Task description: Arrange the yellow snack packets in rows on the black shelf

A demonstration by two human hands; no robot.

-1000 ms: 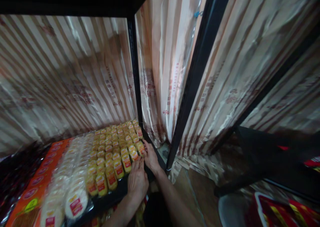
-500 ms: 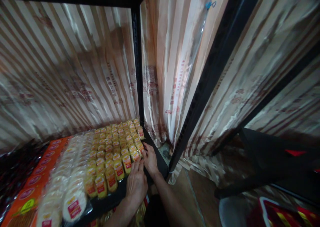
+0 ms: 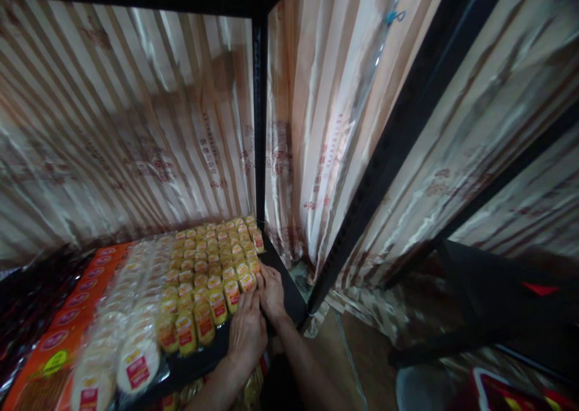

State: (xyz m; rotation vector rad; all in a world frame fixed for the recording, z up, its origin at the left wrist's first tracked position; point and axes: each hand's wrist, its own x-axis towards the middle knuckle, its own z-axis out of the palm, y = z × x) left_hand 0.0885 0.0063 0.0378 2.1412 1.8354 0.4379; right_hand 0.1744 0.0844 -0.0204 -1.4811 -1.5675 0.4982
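Rows of small yellow wrapped cakes with red-and-white labels stand on a black shelf. My left hand is at the front right end of these rows, its fingers together against a wrapped cake. Against the same corner from the right side, my right hand has its fingers bent round the pack's edge. The fingertips of both hands nearly meet there and partly cover the pack. Left of the cakes are rows of round white wrapped flatbreads, also with red labels.
An orange package and dark shiny wrapped goods lie farther left. Black shelf posts rise at the corner and right. Striped plastic sheeting hangs behind. A red box stands low at the right.
The whole view has shifted slightly, so the shelf and goods appear a little farther right. Both hands stay at the same corner pack, the right hand's fingers slightly more bent.
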